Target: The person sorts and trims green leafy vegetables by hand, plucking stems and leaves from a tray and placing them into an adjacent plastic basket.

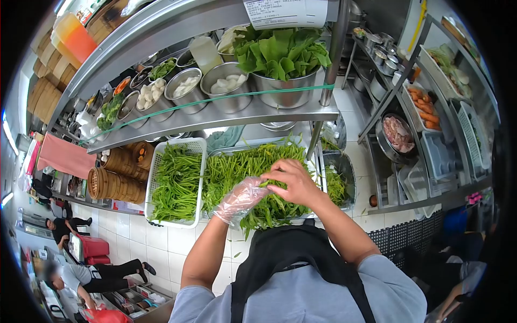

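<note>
Presently, apron: a black apron (296,250) over a grey-blue shirt (388,280), at the near edge of the view.
Left hand: the left hand (241,200), in a clear plastic glove, lies over the leafy greens (253,167), its fingers curled; whether they are clamped on a stem cannot be told.
Right hand: the right hand (291,180), bare, has thumb and fingers drawn together on a green stem (279,184), just beside the gloved fingertips.
Leafy greens: heaped beneath and around both hands, stems and leaves mixed, some hanging over the near side.
White basket: the white basket (201,167) stands left of the heap, filled with trimmed-looking green stalks (175,185).
Right of heap: a container (351,188) with more greens in it.
Steamers: round bamboo steamers (116,184) left of the white basket; a pink cloth (64,156) beyond them.
Cloth: a grey-green cloth (224,138) behind the heap.
Shelf: the metal shelf (215,121) carries bowls of pale pieces (229,84), broccoli (111,107) and a pot (285,96) of broad green leaves (283,54); a green band (215,101) runs across the front.
Rack: the rack (431,198), at right, has carrots (424,107) and a bowl of raw meat (397,134).
Co-worker: a person (81,275) at lower left, one hand at a red bag (105,315).
</note>
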Available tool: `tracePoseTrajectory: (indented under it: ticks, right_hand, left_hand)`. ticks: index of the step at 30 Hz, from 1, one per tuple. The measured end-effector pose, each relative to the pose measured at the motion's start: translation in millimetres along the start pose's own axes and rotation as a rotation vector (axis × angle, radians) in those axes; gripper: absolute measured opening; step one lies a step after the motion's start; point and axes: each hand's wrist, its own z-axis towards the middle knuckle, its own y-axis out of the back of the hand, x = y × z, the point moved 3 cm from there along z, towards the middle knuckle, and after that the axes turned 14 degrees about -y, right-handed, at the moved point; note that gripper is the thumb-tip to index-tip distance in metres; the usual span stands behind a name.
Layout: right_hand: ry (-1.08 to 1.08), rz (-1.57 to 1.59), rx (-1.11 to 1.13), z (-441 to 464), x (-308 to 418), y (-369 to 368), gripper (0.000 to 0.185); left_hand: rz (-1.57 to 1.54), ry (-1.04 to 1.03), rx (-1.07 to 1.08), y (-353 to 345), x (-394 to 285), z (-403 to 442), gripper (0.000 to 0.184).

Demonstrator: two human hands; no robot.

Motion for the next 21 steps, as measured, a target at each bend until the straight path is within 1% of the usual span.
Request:
tracePoseTrajectory:
  ticks: [1, 2, 3, 4, 5, 7, 8, 10, 11, 12, 13, 14, 15, 16, 17, 18, 20, 21]
  right_hand:
    - [0.050, -0.072, 0.018, 0.9, -4.0, -2.5, 0.031]
    - [0.101, -0.144, 0.038, 1.2, -6.2, -4.4, 0.028]
    - [0.105, -0.146, 0.041, 1.2, -7.1, -4.7, 0.028]
    - [0.121, -0.109, 0.049, 0.6, -7.0, -5.8, 0.024]
    - [0.135, -0.072, 0.059, -0.6, -6.5, -7.2, 0.020]
    - [0.133, -0.062, 0.073, -2.8, -6.2, -10.1, 0.019]
    - [0.128, -0.053, 0.079, -4.2, -6.3, -11.4, 0.019]
    - [0.097, -0.023, 0.079, -9.3, -7.6, -11.6, 0.016]
    - [0.046, 0.020, 0.068, -13.2, -10.9, -10.0, 0.016]
    - [-0.005, 0.063, 0.057, -16.5, -14.0, -7.9, 0.015]
    - [0.009, 0.066, 0.019, -20.3, -13.0, -1.5, 0.013]
    - [0.011, 0.068, 0.023, -24.0, -16.1, 3.3, 0.013]
    - [-0.062, 0.119, -0.003, -27.3, -20.5, 10.2, 0.012]
    - [-0.138, 0.168, -0.028, -30.4, -24.2, 16.3, 0.012]
    - [-0.134, 0.090, -0.027, -32.9, -24.7, 22.3, 0.012]
    - [-0.140, 0.088, -0.026, -34.4, -28.8, 26.6, 0.012]
    - [-0.338, 0.070, -0.065, -37.1, -47.0, 40.8, 0.017]
    - [-0.299, -0.046, -0.213, -39.6, -61.4, 50.3, 0.021]
  left_hand:
    - [-0.047, 0.108, 0.036, 12.4, -44.0, 10.5, 0.020]
    - [-0.047, 0.107, 0.035, 12.1, -42.2, 9.2, 0.020]
    - [-0.012, 0.059, 0.035, 11.7, -39.2, 6.3, 0.021]
    - [0.024, 0.014, 0.033, 10.9, -35.6, 2.7, 0.022]
    - [0.023, 0.019, 0.026, 8.2, -29.8, -1.3, 0.022]
    - [0.007, -0.141, -0.026, 4.6, -28.9, -6.0, 0.025]
    - [0.007, -0.136, -0.031, 3.3, -25.8, -8.5, 0.025]
    - [0.049, -0.100, 0.119, 0.8, -25.3, -11.2, 0.027]
    - [0.043, -0.197, 0.063, -3.4, -15.7, -17.3, 0.025]
    - [0.044, -0.193, 0.058, -2.0, -15.8, -24.6, 0.025]
    - [0.068, -0.098, 0.084, 1.5, -13.4, -33.6, 0.018]
    - [0.091, -0.004, 0.110, 5.0, -10.0, -43.4, 0.017]
    - [0.194, -0.102, 0.088, 8.2, -9.5, -53.0, 0.022]
    - [0.191, -0.100, 0.087, 8.4, -4.5, -56.8, 0.022]
    - [0.106, -0.062, 0.096, 5.7, 0.7, -60.7, 0.026]
    - [0.023, -0.027, 0.105, 3.9, 2.3, -62.2, 0.032]
    - [0.051, -0.060, 0.092, 4.9, 2.4, -60.0, 0.032]
    - [0.076, -0.068, 0.091, 4.2, 8.5, -59.3, 0.032]
